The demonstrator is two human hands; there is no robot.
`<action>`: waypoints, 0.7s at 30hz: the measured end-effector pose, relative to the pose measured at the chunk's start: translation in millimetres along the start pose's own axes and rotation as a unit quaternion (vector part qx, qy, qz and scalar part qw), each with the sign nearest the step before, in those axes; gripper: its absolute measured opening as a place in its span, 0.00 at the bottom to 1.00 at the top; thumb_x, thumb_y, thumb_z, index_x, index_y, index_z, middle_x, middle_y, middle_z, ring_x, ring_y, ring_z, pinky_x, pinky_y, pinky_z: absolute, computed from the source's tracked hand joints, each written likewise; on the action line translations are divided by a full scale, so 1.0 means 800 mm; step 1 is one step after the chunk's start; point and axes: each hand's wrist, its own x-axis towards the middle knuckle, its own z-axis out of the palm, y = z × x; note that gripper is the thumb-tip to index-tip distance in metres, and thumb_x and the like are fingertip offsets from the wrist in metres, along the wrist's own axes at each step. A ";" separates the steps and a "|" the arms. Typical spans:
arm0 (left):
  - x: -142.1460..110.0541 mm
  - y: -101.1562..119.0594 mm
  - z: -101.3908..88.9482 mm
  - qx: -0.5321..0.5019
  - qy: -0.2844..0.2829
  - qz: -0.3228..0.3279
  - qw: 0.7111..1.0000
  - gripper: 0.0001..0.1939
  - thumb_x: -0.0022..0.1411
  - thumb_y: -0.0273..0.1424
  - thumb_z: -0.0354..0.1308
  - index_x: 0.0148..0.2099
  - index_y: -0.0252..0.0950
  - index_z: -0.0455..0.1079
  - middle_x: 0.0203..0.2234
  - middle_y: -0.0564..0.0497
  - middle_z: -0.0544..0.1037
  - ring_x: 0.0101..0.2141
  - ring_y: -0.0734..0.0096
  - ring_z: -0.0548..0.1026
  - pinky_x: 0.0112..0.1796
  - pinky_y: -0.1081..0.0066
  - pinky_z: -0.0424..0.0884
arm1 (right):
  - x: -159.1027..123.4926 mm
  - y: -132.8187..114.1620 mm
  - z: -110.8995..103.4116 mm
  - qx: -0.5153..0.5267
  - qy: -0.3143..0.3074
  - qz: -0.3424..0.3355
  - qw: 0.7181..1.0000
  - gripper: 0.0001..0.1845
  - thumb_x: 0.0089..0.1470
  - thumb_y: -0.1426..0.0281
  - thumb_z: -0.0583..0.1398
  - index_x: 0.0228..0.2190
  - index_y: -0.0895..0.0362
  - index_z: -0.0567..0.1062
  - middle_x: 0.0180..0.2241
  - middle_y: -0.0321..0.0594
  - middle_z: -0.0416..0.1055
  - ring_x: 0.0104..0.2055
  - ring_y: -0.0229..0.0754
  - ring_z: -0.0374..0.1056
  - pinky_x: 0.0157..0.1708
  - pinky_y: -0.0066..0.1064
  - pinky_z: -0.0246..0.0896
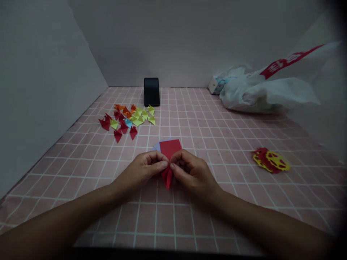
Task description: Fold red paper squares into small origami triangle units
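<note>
Between both hands is a partly folded piece of red origami paper [167,177], its pointed end towards me. My left hand [151,163] pinches its upper left part between thumb and forefinger. On the other side, the thumb and forefinger of my right hand [187,167] close on it too, the two thumb tips almost meeting. Just beyond the fingers lies a flat red paper square [170,146], on top of pale lilac paper [157,146] that shows at its left edge. The fingers cover part of the folded paper.
Folded paper cranes [132,132] in red, orange, yellow and blue are grouped at the far left. Behind them a black phone [151,92] leans upright. Red and yellow paper cutouts [272,160] lie right. A white plastic bag [249,92] and a small box [214,86] stand back right.
</note>
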 end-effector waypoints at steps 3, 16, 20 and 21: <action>0.001 -0.001 -0.001 -0.007 -0.001 -0.001 1.000 0.08 0.58 0.35 0.63 0.35 0.35 0.70 0.27 0.55 0.74 0.28 0.75 0.70 0.32 0.73 0.64 | -0.001 -0.001 0.000 -0.010 0.004 -0.005 1.000 0.05 0.56 0.78 0.57 0.30 0.57 0.70 0.23 0.31 0.67 0.24 0.32 0.63 0.24 0.24 0.56; 0.001 0.003 0.000 0.038 0.010 -0.002 0.999 0.07 0.54 0.31 0.62 0.35 0.34 0.70 0.27 0.53 0.74 0.28 0.74 0.70 0.33 0.72 0.64 | -0.005 -0.002 -0.001 -0.045 -0.005 -0.036 0.998 0.05 0.57 0.78 0.57 0.31 0.57 0.70 0.25 0.32 0.68 0.25 0.33 0.64 0.27 0.25 0.57; 0.000 0.008 0.003 0.063 0.019 0.005 0.998 0.07 0.52 0.30 0.62 0.34 0.34 0.70 0.27 0.55 0.73 0.28 0.74 0.70 0.33 0.72 0.64 | -0.006 0.000 -0.001 -0.044 -0.015 -0.037 0.998 0.05 0.58 0.77 0.56 0.31 0.57 0.70 0.26 0.32 0.69 0.26 0.33 0.64 0.28 0.26 0.58; 0.000 0.009 0.004 0.069 0.025 0.005 0.997 0.07 0.52 0.30 0.61 0.34 0.35 0.69 0.27 0.55 0.73 0.29 0.74 0.70 0.33 0.72 0.64 | -0.006 0.001 -0.001 -0.045 -0.016 -0.037 0.998 0.05 0.58 0.77 0.56 0.31 0.57 0.70 0.26 0.32 0.69 0.26 0.33 0.64 0.27 0.26 0.58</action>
